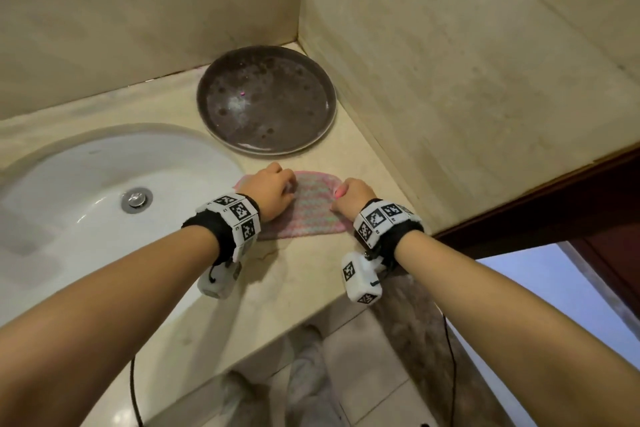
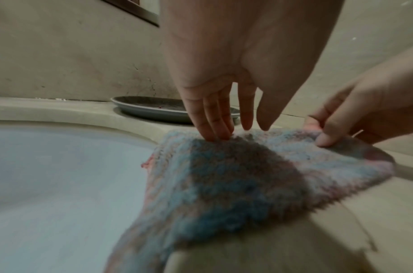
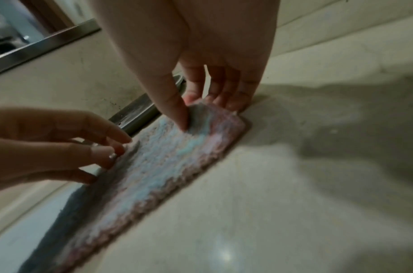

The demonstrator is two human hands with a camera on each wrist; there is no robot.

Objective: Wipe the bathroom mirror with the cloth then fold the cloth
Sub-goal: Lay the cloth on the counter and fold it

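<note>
A pink and blue knitted cloth (image 1: 311, 208) lies flat on the beige counter (image 1: 298, 288), just right of the basin. My left hand (image 1: 273, 189) is at the cloth's far left edge, fingertips (image 2: 212, 134) down on the pile, thumb and forefinger closing on the edge. My right hand (image 1: 349, 194) pinches the far right corner, thumb on top (image 3: 182, 120) and fingers beneath, so that corner stands slightly raised. In the left wrist view the cloth (image 2: 235, 175) hangs a little over the basin rim. The mirror's metal frame (image 3: 48, 42) shows only at the upper left.
A white basin (image 1: 86, 184) with a chrome drain (image 1: 136, 199) sits to the left. A dark round plate (image 1: 266, 100) stands behind the cloth in the corner. Tiled walls (image 1: 450, 62) close the back and right sides. The counter's front edge is near my wrists.
</note>
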